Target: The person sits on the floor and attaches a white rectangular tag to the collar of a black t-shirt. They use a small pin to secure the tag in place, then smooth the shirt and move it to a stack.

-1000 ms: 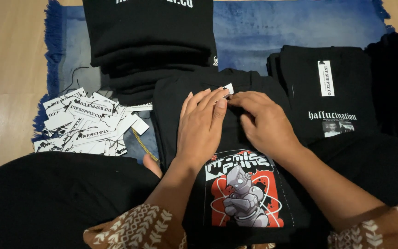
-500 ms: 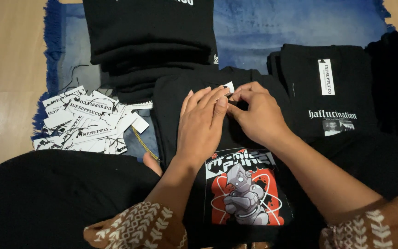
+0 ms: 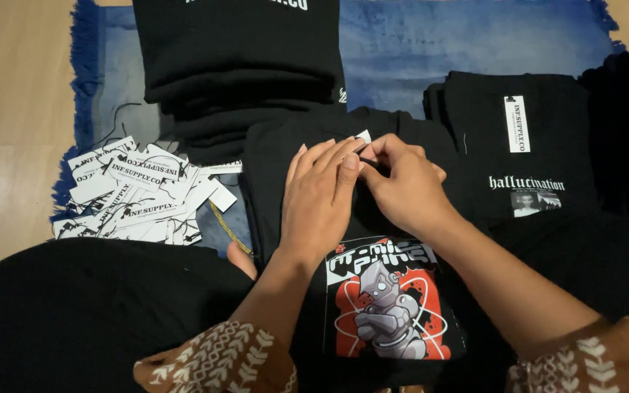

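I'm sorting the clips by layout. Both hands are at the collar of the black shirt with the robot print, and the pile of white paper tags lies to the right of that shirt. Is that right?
Not quite. The head view shows the pile of white paper tags to the left of the black shirt, not the right. The rest holds: the left hand and right hand are both at its collar.

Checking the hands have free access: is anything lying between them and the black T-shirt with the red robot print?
Nothing visible does. The left hand lies flat on the black T-shirt with the red robot print near its collar, and the right hand pinches there at a small white tag.
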